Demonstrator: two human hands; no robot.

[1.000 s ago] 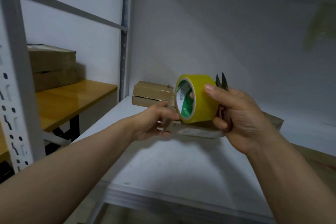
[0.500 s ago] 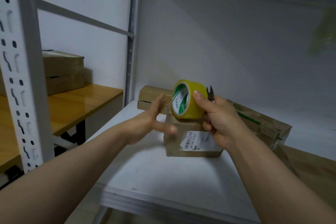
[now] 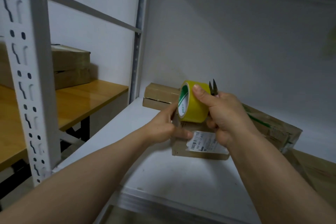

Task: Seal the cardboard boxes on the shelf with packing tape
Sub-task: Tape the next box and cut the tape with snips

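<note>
The right hand [image 3: 223, 114] clamps a yellow tape roll [image 3: 197, 109] and small snips [image 3: 212, 88]. The left hand [image 3: 163, 129] appears to pinch the loose tape end [image 3: 175, 122] at the roll's 8 o'clock. The labelled box [image 3: 200, 153] sits at 6 o'clock on the shelf [image 3: 163, 178]. The tape is probably light and clingy, so hold it by the edges.

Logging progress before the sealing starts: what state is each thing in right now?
tape roll: on edge, gripped by right hand
snips: in right hand too, blades up
left hand: fingers at roll's rim, grip unclear
labelled box: on shelf, top hidden by hands
two back boxes: stacked
</note>
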